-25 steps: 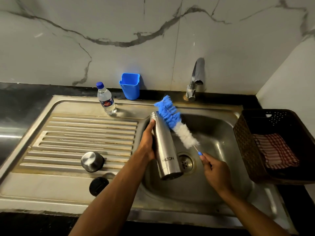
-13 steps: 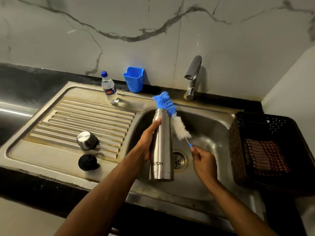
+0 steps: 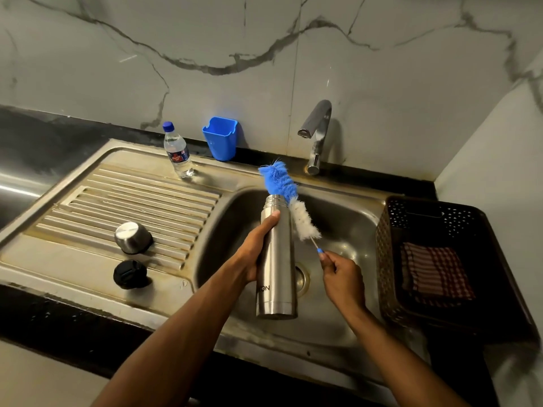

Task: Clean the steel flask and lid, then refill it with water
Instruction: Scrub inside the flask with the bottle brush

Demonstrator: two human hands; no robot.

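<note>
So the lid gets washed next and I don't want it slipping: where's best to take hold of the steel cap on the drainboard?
Grip the steel cap around its round side wall, coming from above. It sits dome-up and tilted on the drainboard ridges, so its smooth top likely offers no hold.

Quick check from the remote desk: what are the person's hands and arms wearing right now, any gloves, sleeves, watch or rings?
Nothing is worn that shows. The left hand and right hand are bare, without gloves or visible rings. Both forearms are uncovered to the frame's bottom edge, with no sleeve, watch or band in view.
</note>
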